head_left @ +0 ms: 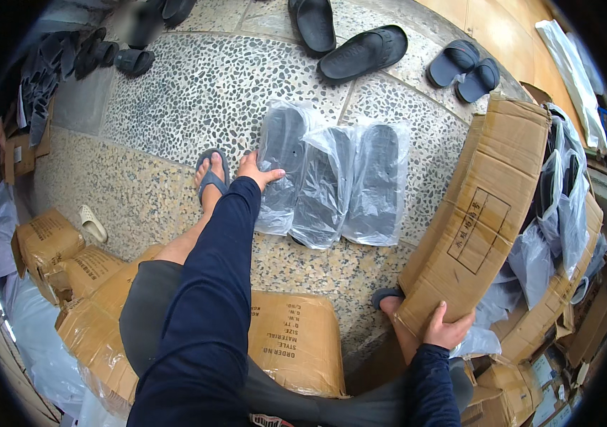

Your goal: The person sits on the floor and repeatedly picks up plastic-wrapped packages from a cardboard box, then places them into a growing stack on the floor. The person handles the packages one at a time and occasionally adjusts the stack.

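Three pairs or single black slide sandals in clear plastic bags lie side by side on the floor ahead of me: a left bagged sandal [282, 203], a middle bagged sandal [322, 188] and a right bagged sandal [376, 181]. My left hand [257, 171] is closed at the left one's outer edge, thumb across the plastic and fingers along its side. At the lower right, my right hand [449, 326] grips the near end of a tall cardboard box [492, 192], thumb on its outer face. Many more bagged sandals [563, 192] fill that box.
Loose black slides [364, 55] and a smaller dark pair [463, 70] lie at the far side. Taped cartons [296, 341] stand between my legs and at the left, near a cream clog [92, 224]. My sandalled left foot [211, 174] is beside my left hand.
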`<state>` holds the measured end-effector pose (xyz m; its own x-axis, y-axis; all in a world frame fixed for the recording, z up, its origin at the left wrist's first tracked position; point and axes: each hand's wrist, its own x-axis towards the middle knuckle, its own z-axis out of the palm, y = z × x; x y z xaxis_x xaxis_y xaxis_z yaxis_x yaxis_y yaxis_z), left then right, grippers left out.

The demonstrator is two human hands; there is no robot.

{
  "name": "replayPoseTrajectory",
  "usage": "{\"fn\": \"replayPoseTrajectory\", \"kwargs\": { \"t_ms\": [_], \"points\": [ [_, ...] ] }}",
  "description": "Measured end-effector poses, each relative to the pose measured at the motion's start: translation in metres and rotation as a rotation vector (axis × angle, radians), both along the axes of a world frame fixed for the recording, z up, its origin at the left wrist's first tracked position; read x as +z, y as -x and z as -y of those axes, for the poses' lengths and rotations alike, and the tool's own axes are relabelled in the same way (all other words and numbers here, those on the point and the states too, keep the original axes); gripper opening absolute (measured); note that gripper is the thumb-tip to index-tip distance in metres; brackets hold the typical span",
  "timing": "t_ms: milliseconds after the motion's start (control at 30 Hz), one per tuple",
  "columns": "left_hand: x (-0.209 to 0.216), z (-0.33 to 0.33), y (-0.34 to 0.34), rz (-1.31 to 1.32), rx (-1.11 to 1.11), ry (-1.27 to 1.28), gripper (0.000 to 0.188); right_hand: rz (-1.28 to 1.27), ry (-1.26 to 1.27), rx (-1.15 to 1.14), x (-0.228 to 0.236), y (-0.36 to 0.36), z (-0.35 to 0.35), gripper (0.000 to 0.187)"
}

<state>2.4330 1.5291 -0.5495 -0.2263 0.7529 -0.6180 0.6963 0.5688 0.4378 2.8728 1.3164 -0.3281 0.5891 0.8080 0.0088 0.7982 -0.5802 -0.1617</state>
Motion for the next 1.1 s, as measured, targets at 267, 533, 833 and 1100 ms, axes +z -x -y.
{"fn": "replayPoseTrajectory", "kwargs": {
  "t_ms": [267,533,833,1100],
  "points": [
    [0.063,0.023,-0.082,-0.282,-0.118,-0.385,0.082,-0.195,-0.119,0.032,-0.001,0.002,0.002,0.057],
    [0.161,0.111,-0.205,0.393,-0.424,-0.560,0.049,-0.557,0.190,0.041,0.068,-0.122,-0.050,0.052],
    [0.295,0.072,-0.376,0.457,-1.004,-0.886,0.048,-1.350,-0.728,-1.302,0.010,-0.204,-0.130,0.078],
    [0.321,-0.073,-0.569,-0.167,-1.295,-0.957,0.101,-1.303,-0.995,-0.818,0.067,-0.130,-0.011,0.053]
  ]
}}
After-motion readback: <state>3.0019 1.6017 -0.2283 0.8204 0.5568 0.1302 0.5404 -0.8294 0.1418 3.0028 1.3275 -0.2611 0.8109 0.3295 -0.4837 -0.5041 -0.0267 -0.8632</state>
